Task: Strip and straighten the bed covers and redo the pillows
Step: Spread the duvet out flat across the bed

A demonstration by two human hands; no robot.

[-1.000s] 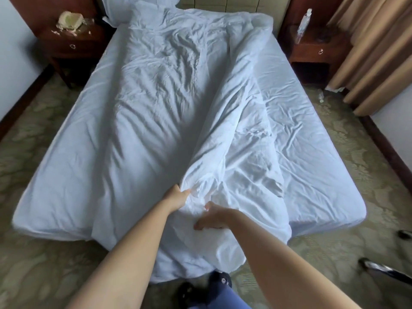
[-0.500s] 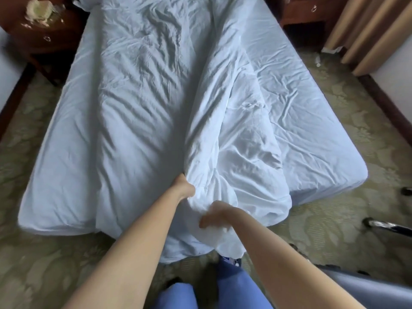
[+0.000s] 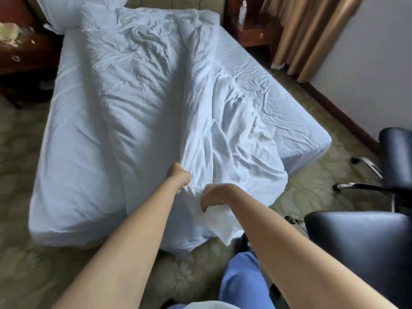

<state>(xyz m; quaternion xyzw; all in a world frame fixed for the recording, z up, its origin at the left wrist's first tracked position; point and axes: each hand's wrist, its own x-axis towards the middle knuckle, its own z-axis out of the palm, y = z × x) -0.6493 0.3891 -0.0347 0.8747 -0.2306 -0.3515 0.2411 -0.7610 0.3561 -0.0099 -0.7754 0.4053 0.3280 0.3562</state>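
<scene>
Head view showed the left hand (image 3: 180, 178) clenched around a gathered ridge of the crumpled white duvet (image 3: 196, 121), at the foot end of the bed. Just beside it, the right hand (image 3: 215, 196) curled its fingers into a bunched white corner of the same cover, nearer the person. From both fists the duvet ran away up the middle of the white-sheeted mattress (image 3: 73, 134) toward the headboard, its near edge spilling over the foot of the bed onto the patterned beige carpet (image 3: 26, 259). A plump white pillow (image 3: 66, 10) lay at the far left corner. A dark leather office chair (image 3: 361, 239) stood at the right, near beige curtains (image 3: 301, 30).
</scene>
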